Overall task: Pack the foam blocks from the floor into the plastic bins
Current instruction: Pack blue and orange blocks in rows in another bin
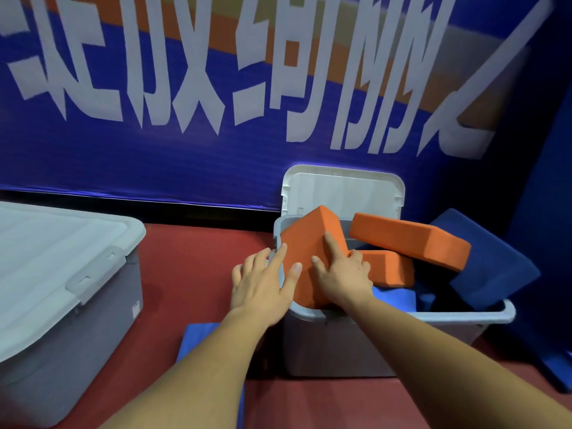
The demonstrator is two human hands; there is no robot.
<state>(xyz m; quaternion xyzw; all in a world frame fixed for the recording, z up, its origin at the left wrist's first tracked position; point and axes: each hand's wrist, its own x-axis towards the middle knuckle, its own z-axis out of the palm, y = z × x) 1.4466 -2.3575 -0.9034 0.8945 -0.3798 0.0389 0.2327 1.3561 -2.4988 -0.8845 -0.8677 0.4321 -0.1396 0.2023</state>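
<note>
Left hand (263,283) and right hand (343,274) lie flat, fingers extended, gripping nothing. Both press the tilted orange foam block (309,236) into the open bin (464,315) at its near-left corner, probably to seat it below the rim.

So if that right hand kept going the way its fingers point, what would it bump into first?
The right hand presses the tilted orange block; past it, probably the white lid propped behind the bin, though depth is unclear.
</note>
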